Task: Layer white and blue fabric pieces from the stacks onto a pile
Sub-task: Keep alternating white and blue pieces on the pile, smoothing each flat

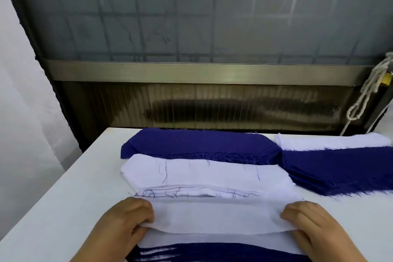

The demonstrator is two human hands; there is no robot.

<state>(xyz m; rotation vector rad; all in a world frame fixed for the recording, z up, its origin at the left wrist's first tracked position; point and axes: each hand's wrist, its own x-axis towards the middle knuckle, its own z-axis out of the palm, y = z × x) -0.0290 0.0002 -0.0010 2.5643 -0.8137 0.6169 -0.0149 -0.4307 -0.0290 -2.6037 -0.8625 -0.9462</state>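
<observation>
A white fabric piece (pixel 214 215) is stretched between my hands, just above the near pile (pixel 212 250) of blue and white layers at the table's front edge. My left hand (pixel 125 221) pinches its left end and my right hand (pixel 312 223) pinches its right end. Behind it lies a white stack (pixel 204 174) with loose blue threads on top. Farther back is a blue stack (pixel 197 142).
A second blue stack (pixel 340 168) lies at the right, with more white fabric (pixel 331 140) behind it. The white table (pixel 63 198) ends at a dark wall panel. A knotted rope (pixel 368 91) and padlock hang at the far right.
</observation>
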